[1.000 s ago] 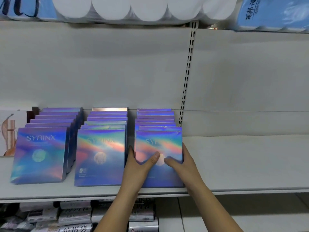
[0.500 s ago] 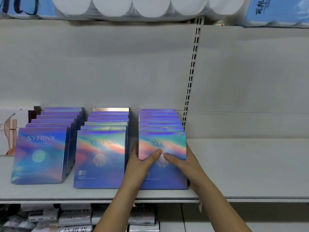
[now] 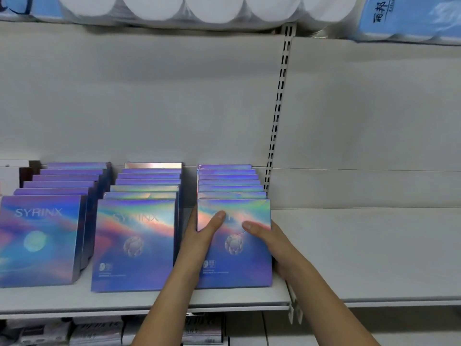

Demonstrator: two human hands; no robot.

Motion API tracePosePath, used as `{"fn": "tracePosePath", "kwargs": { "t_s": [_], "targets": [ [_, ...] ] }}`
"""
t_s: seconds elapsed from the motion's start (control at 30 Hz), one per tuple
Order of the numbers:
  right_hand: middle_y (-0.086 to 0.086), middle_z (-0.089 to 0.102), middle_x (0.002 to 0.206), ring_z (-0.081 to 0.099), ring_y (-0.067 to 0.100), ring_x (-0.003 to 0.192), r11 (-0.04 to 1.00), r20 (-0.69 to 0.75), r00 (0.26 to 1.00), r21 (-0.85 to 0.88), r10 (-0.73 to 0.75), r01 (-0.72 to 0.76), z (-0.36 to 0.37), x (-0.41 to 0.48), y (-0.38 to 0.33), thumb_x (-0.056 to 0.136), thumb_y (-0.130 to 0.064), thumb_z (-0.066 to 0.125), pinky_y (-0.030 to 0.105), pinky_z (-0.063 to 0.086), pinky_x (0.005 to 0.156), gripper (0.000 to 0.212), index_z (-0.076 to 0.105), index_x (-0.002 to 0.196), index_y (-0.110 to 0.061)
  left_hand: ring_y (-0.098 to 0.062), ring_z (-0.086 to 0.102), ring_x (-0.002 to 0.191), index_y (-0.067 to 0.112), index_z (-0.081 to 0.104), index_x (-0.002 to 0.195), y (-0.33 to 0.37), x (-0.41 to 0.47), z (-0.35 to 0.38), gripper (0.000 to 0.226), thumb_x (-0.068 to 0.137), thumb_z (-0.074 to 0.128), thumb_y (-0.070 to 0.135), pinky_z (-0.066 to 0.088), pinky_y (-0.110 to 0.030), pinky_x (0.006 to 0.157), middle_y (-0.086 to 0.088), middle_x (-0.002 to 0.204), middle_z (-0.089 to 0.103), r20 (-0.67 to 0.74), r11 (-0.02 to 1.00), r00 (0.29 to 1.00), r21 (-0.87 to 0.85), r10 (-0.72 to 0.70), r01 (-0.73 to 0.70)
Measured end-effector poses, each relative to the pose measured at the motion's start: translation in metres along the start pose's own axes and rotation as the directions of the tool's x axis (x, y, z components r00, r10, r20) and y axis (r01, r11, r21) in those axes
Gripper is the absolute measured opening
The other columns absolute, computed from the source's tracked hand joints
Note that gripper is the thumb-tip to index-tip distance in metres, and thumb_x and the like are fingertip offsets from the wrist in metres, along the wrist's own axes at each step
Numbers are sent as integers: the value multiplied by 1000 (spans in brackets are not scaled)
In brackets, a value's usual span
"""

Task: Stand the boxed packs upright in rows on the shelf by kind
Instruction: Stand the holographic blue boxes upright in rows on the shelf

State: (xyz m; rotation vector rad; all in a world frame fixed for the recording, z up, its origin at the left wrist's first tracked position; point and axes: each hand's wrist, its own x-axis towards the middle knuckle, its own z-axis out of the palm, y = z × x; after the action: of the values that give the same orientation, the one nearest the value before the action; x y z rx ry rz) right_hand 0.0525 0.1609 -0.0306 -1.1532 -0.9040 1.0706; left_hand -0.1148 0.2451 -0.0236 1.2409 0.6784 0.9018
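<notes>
A retail shop aisle: white metal gondola shelf [image 3: 349,255] w/ slotted upright [image 3: 279,101] and plain back panels. Identical holographic SYRINX boxes [image 3: 136,243] stand faced-out in three rows at the shelf's left end. Wrapped tissue roll multipacks [image 3: 199,8] line the shelf above; more packaged goods [image 3: 94,330] fill the one below.

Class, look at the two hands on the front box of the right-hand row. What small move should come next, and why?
Probably let go. The front box already stands upright, square with the row behind it, and level with the middle row's front box. The left hand and right hand only steady its sides.
</notes>
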Motion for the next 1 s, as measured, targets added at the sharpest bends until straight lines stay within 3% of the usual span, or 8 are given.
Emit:
{"fn": "tracePosePath", "kwargs": {
  "t_s": [0.13,0.23,0.43,0.6,0.7,0.8,0.93,1.0],
  "targets": [
    [13,68,134,65,38,122,1000,15,1000,2,-3,3,0,0,-2,84,-33,79,62,45,109,59,59,138,-20,-12,77,96,41,57,133,1,0,0,58,79,71,58,62,-28,67,10,110,78,-12,1000,1000,-6,-10,10],
    [14,68,133,65,40,122,1000,13,1000,20,9,-9,1,-1,-3,84,-32,79,64,45,109,59,58,138,-18,-11,77,94,42,58,131,0,2,-1,48,86,71,53,61,-25,63,11,105,79,0,1000,1000,-5,-25,25],
    [15,69,131,66,40,120,1000,-6,1000,15,13,-13,2,-1,-3,85,-29,77,64,45,108,56,60,136,-18,-23,77,101,35,57,137,2,3,-1,54,88,70,53,65,-39,79,1,116,77,22,999,999,12,-44,44],
    [13,69,133,66,38,121,1000,10,1000,-2,-1,1,2,-3,-3,87,-33,79,62,45,109,54,61,136,-21,-9,77,96,44,60,129,3,2,-1,43,88,73,51,60,-22,66,14,108,78,25,1000,1000,23,-6,6],
    [11,68,134,66,36,122,999,18,1000,-42,-20,21,0,-2,-6,85,-32,80,61,45,110,57,61,137,-22,-11,77,97,43,60,128,2,3,0,43,88,74,49,62,-25,70,12,110,78,33,999,999,32,-4,2],
    [10,69,133,66,34,121,998,9,1000,-54,-19,19,0,-2,-7,85,-33,79,59,46,109,55,62,136,-21,-2,74,97,42,62,128,0,4,1,41,89,74,47,57,-14,67,18,110,77,23,997,998,54,57,-58],
    [8,71,131,68,31,119,997,-12,1000,-66,-27,26,2,-7,-10,87,-32,78,50,53,103,52,62,136,-21,0,71,104,32,61,135,3,3,1,50,88,75,44,57,-13,80,15,118,76,-15,985,994,137,109,-106],
    [4,73,127,72,23,113,989,-56,995,-123,-86,78,4,-10,-13,88,-27,80,37,60,90,49,62,133,-23,-6,67,118,30,54,143,7,2,1,64,86,76,48,55,-29,100,10,132,70,-69,960,986,246,154,-132]
  ]
}}
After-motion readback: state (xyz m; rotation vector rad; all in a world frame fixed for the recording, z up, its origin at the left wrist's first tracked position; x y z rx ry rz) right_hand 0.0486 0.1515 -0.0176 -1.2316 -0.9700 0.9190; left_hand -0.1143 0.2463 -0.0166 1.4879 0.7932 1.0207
